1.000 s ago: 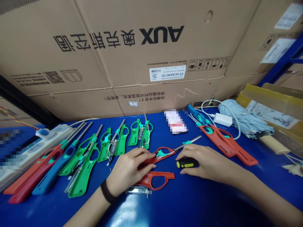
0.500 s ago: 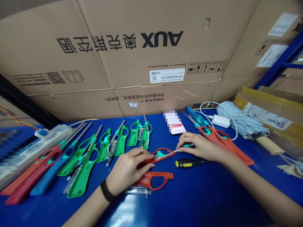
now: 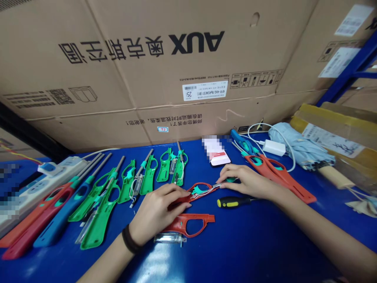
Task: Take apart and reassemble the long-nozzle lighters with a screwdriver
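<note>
While the left hand (image 3: 160,212) closes its thumb and fingers around the rear of a red casing half (image 3: 196,197) at the centre of the frame, the right hand (image 3: 244,181) pinches a metal tube (image 3: 217,186) at the front end of that casing; a teal trigger (image 3: 198,191) and white wires lie within the casing's loop; just below it in the frame lies a second red casing half (image 3: 184,224), with a clear fuel tank (image 3: 168,237) beside its lower edge; under the right hand a black-and-yellow screwdriver (image 3: 234,202) lies on the blue table (image 3: 253,243), its handle pointing left; left of centre stand out opened green lighters (image 3: 101,220), their tubes pointing towards the upper edge; at the far left, a blue lighter (image 3: 60,216) lies beside a red and an orange one, near a white power strip (image 3: 35,188); a phone (image 3: 220,159) lies above the right hand in the frame; right of it, orange-red lighters (image 3: 290,182) lie near a light blue umbrella (image 3: 300,143).
</note>
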`<state>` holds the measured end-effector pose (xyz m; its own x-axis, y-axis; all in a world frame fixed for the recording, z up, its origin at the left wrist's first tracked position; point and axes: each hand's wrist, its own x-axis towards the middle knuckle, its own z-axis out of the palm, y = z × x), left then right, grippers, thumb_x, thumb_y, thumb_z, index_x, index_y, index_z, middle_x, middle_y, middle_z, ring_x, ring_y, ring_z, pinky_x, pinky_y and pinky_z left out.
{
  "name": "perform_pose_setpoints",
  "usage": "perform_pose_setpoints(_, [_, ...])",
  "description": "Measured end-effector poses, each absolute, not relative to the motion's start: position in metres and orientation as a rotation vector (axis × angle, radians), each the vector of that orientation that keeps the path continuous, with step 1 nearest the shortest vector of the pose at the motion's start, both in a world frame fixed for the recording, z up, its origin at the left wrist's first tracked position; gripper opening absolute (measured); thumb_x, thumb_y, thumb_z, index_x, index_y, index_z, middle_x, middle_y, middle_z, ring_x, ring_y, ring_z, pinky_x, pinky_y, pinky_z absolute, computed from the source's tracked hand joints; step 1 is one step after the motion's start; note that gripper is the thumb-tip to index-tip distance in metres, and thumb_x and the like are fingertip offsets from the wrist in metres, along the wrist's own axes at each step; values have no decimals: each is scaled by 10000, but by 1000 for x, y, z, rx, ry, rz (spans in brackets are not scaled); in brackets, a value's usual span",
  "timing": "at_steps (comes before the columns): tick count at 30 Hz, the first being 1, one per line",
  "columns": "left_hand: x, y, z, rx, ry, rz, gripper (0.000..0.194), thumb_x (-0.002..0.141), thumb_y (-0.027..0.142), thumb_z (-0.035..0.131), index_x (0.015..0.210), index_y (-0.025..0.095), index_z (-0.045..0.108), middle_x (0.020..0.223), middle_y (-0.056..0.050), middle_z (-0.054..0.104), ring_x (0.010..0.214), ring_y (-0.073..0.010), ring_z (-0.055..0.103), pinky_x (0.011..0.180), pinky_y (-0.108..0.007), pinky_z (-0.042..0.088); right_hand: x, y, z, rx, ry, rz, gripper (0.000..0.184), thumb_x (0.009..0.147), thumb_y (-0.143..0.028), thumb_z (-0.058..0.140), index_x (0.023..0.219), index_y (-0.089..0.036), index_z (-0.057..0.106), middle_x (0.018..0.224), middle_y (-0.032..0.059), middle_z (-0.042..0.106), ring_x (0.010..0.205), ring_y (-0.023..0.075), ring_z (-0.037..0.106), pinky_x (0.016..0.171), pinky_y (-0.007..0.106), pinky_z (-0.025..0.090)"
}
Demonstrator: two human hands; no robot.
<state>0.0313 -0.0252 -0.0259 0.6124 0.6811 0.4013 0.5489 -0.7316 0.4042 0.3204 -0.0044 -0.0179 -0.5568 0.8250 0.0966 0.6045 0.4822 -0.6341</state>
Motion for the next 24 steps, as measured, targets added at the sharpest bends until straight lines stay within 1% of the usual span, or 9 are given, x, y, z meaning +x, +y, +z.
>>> perform_pose_setpoints(5, [30, -24, -27, 2586, 1004, 792, 164, 855, 289, 621, 992, 229, 687, 950, -32, 684, 835, -159, 666, 740, -295, 585, 318, -2, -17, -1132, -2334, 830, 221, 846, -390, 598, 939, -233, 723, 965, 34, 681, 891, 177, 630, 834, 302, 460])
perform_pose_setpoints(8, [30, -24, -28, 2585, 1012, 776, 168, 851, 284, 627, 1000, 232, 683, 951, -27, 680, 839, -156, 663, 747, -295, 583, 317, 0, -17, -1127, -2329, 822, 234, 860, -375, 583, 971, -225, 725, 980, 36, 679, 900, 168, 630, 839, 288, 455])
perform_pose_setpoints(16, [29, -24, -29, 2591, 1050, 761, 178, 850, 266, 619, 1017, 235, 674, 972, -29, 680, 848, -163, 658, 753, -309, 575, 318, -1, -14, -1157, -2343, 851, 227, 887, -353, 546, 949, -203, 704, 946, 48, 681, 887, 180, 623, 819, 294, 452])
perform_pose_setpoints(20, [27, -23, -28, 2585, 1114, 753, 266, 824, 278, 633, 1087, 241, 651, 1010, -29, 670, 875, -166, 649, 783, -313, 564, 318, -2, -13, -1168, -2369, 824, 235, 897, -346, 532, 956, -197, 703, 944, 53, 678, 897, 182, 614, 826, 296, 440])
perform_pose_setpoints(24, [29, -23, -27, 2607, 1148, 666, 364, 821, 280, 633, 1183, 288, 602, 1037, -14, 674, 887, -177, 629, 774, -332, 563, 318, -2, -16, -1158, -2385, 776, 246, 895, -365, 539, 982, -211, 710, 957, 52, 674, 931, 190, 598, 851, 309, 423])
